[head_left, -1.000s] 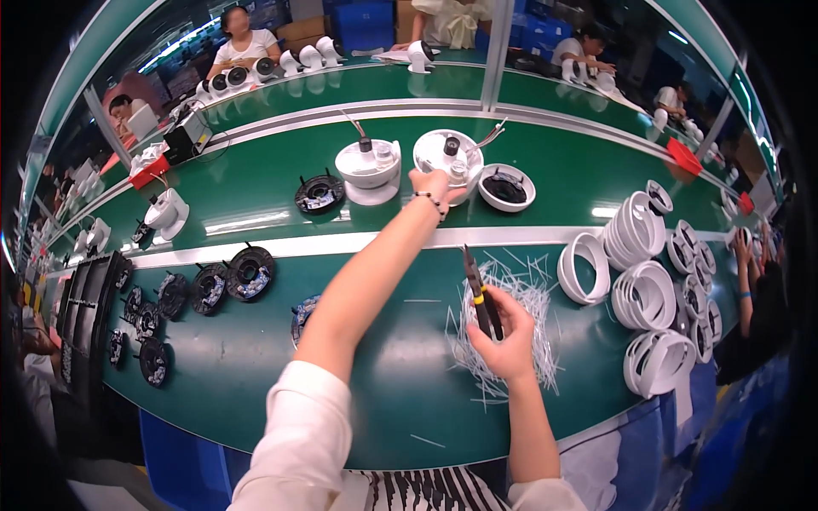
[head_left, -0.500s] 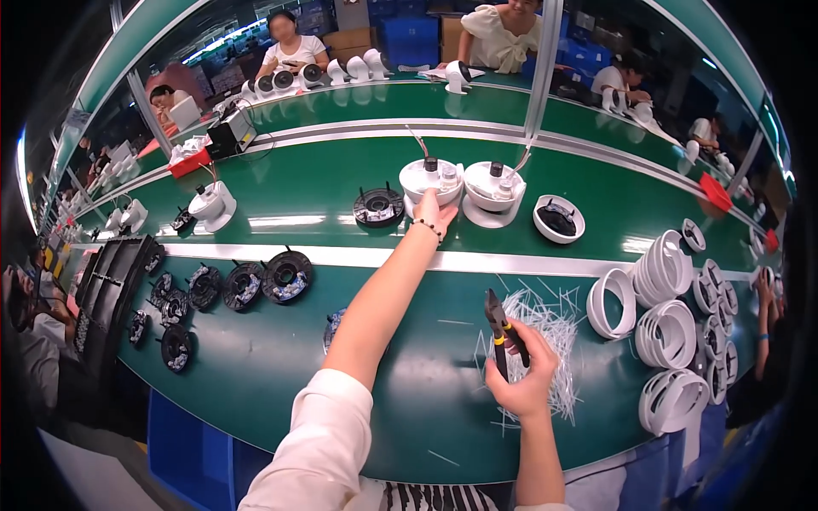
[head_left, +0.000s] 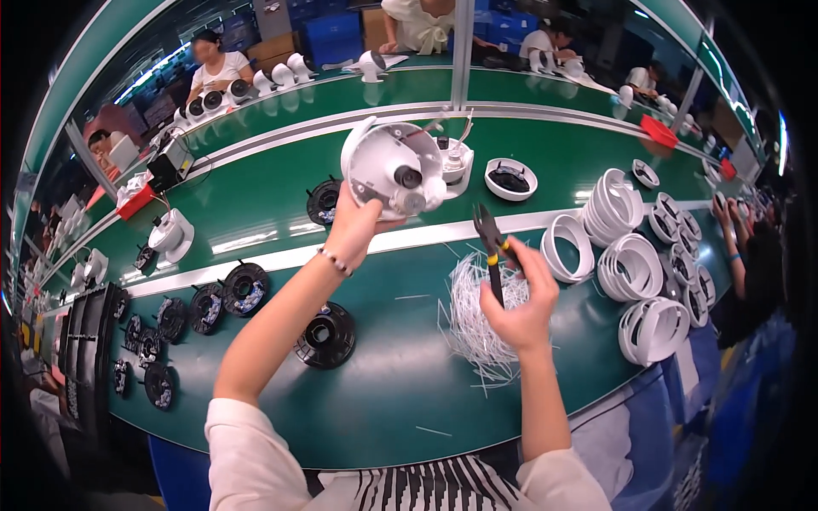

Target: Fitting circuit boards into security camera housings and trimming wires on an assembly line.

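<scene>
White housing (head_left: 366, 162): looks like smooth moulded plastic, soft sheen. Pliers (head_left: 491, 243): dark dull metal head; grips appear plastic-coated, black with yellow bands. Strip pile (head_left: 474, 315): thin whitish plastic by appearance, slightly translucent. Stacked rings (head_left: 602, 211): smooth plastic, satin to glossy. Black disc (head_left: 338, 339): plastic-looking, low sheen. Green surface (head_left: 400, 366): smooth, glossy, lamp reflections visible. Edge rail (head_left: 426, 234): pale, metallic in look. Upright post (head_left: 461, 68): satin metal. Sleeve (head_left: 251, 451): white cloth, matt. Striped garment (head_left: 417, 490): cloth, matt. Red bin (head_left: 659, 130): plastic-looking.
</scene>
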`<state>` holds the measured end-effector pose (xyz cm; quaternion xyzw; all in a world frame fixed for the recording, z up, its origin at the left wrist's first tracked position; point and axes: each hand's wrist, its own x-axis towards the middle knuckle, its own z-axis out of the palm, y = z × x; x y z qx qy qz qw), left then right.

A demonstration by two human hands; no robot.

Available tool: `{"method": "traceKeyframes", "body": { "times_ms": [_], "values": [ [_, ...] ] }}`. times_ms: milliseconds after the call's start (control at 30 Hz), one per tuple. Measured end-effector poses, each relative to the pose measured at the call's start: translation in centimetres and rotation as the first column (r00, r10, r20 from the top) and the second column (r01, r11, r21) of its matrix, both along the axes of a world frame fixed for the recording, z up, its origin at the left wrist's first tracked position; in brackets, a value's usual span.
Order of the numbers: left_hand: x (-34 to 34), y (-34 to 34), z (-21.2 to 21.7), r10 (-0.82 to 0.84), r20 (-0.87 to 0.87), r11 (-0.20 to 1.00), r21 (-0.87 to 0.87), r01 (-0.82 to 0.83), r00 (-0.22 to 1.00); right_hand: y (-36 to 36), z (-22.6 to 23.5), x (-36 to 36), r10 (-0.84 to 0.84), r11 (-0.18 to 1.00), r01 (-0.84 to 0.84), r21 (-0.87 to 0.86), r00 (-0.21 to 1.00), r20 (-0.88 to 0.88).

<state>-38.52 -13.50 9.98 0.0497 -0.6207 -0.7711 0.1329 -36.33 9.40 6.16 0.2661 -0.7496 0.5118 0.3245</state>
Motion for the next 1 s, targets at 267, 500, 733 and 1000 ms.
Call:
{"method": "traceKeyframes", "body": {
  "times_ms": [267,500,733,1000],
  "values": [
    [5.9,1.9,1.1,-0.128,0.088,0.987,-0.084,0.135,0.988,-1.1,2.8,-2.1,-0.164,0.918,0.277,0.285,0.917,-0.363],
    [6.8,3.1,1.3,-0.113,0.144,0.987,-0.098,0.128,0.983,-1.6,2.7,-1.9,-0.183,0.889,0.323,0.325,0.900,-0.395],
    [6.7,2.8,1.0,-0.131,0.160,0.984,-0.101,0.148,0.978,-1.3,3.3,-2.1,-0.139,0.846,0.298,0.442,0.924,-0.357],
    [6.6,3.1,0.8,-0.109,0.176,0.985,-0.116,0.130,0.978,-1.1,4.4,-2.0,-0.118,0.800,0.303,0.517,0.926,-0.359]
  ]
}}
